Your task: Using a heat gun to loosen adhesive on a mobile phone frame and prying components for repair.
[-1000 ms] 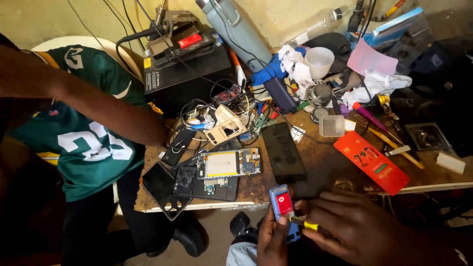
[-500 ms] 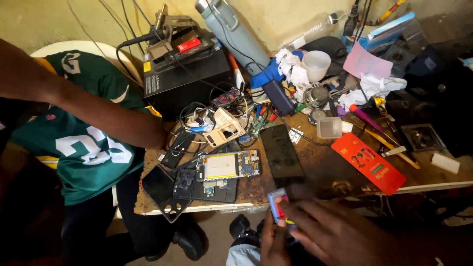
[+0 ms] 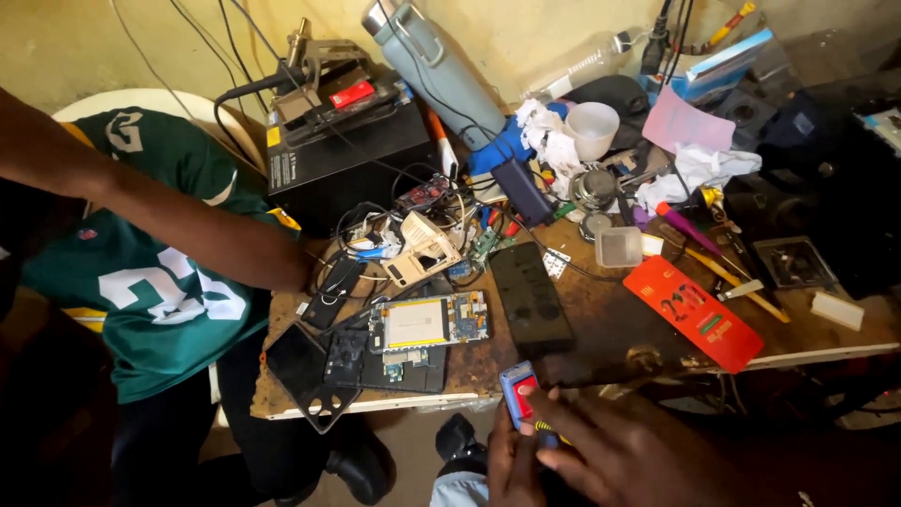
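Dim, slightly blurred, dark shadowed edges

Left hand (image 3: 511, 465) and right hand (image 3: 624, 455) together grip a small blue-and-red device (image 3: 519, 396) below the table (image 3: 601, 324) edge. On the table: opened phone (image 3: 424, 324), black phone (image 3: 530, 296), orange-red packet (image 3: 693, 312). A person in a green jersey (image 3: 155, 272) sits at left.

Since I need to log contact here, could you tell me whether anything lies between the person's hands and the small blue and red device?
Nothing visible does: the left hand and right hand both touch the small blue and red device directly, below the table edge.
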